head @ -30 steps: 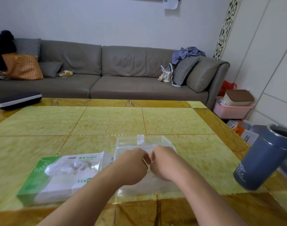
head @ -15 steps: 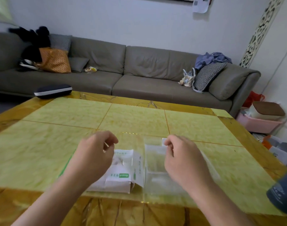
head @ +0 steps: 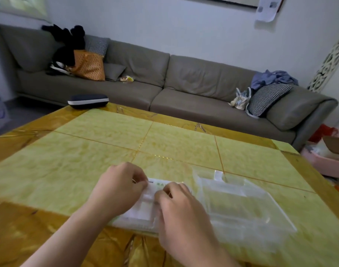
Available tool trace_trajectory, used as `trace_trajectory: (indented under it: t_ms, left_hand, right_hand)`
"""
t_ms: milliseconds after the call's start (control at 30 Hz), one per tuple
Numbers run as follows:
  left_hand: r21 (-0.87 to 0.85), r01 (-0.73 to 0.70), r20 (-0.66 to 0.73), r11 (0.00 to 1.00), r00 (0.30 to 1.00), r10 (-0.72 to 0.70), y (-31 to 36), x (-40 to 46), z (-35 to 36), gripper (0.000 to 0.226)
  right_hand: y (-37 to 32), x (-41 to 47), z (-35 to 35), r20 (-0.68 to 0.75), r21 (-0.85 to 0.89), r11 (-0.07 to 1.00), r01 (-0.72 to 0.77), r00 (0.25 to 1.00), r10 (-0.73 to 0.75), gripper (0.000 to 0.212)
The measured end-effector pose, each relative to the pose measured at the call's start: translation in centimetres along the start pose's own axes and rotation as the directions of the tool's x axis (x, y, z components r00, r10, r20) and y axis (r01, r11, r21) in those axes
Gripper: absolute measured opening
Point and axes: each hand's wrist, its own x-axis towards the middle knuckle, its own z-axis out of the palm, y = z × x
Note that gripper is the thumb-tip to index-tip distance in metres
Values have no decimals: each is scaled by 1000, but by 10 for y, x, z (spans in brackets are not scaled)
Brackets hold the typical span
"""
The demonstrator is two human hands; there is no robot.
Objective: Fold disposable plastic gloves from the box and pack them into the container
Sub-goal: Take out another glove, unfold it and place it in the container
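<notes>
Both hands are working over the glove box [head: 145, 207] at the near edge of the bench [head: 99, 151]. The left hand [head: 118, 187] is curling its fingers at the top of the box, seemingly pinching at the opening, and the right hand [head: 181, 207] is bending its fingers over the same spot; motion blur is hiding whether either is actually grasping a glove, so I cannot tell. The clear container [head: 239, 207] is lying open just beside the box, on the right.

Several things could be going wrong from here. Thin plastic gloves are probably clinging together, so one tug could be dragging out a clump instead of a single glove. The light box is sitting close to the bench edge, and a pull towards the body could be sliding it off. The right forearm is passing near the container and could be nudging it.

Glossy yellow-green stone with amber borders is forming the bench top, and a dark case [head: 87, 101] is resting at its far left corner. Behind it, a grey sofa [head: 164, 89] is carrying cushions, an orange bag [head: 88, 65] and crumpled blue clothing [head: 272, 79].
</notes>
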Motion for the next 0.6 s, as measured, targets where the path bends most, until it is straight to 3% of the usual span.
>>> trace_trajectory:
  t_ms: [167, 400, 600]
  left_hand:
    - [-80, 22, -31, 997, 999, -25, 1, 1, 0, 13]
    - [-134, -13, 21, 991, 1000, 16, 0, -1, 5, 14]
    - [-134, -18, 131, 991, 991, 36, -7, -6, 5, 11]
  right_hand:
    - [1, 3, -2, -62, 135, 986, -103, 992, 112, 43]
    - [-1, 36, -5, -67, 91, 974, -206, 975, 213, 26]
    - [8, 56, 10, -56, 413, 872, -261, 949, 311, 27]
